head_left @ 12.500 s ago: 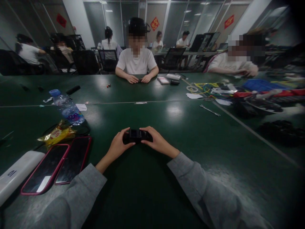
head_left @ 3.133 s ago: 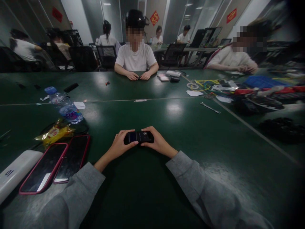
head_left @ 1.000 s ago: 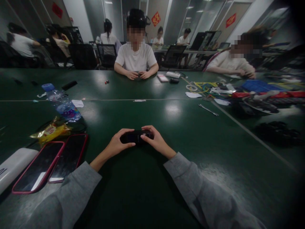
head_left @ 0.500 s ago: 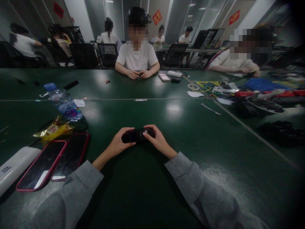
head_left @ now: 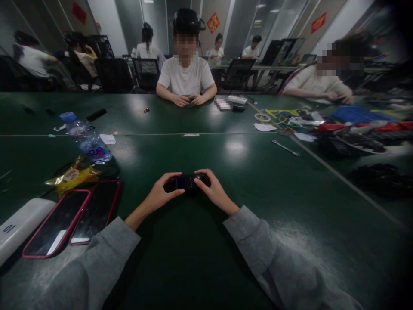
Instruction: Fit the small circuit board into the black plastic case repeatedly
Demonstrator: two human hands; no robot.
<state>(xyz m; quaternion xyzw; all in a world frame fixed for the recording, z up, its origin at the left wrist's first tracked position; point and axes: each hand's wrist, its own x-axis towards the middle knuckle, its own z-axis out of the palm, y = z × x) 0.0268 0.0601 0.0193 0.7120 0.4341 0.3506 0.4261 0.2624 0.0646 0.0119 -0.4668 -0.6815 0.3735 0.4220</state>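
A small black handheld device (head_left: 187, 182) with a dark screen lies crosswise at the middle of the green table (head_left: 180, 258). My left hand (head_left: 164, 189) grips its left end, fingers along the far edge and thumb along the near edge. Closed on its right end is my right hand (head_left: 211, 187), with the thumb resting on the front face by some small pale markings. The palms cover both ends of the device. Whether it touches the tabletop or is held just above, I cannot tell.
To the left are a white power bank (head_left: 26, 224), two red-rimmed phones (head_left: 58, 224), a yellow wrapper (head_left: 72, 175) and a tilted plastic bottle (head_left: 87, 137). On the right lie a wrench (head_left: 285, 147) and tangled cables (head_left: 280, 115). A person (head_left: 187, 77) sits opposite.
My left thumb has shifted very slightly to the right along the device. Both hands keep their hold, and the device stays in place.
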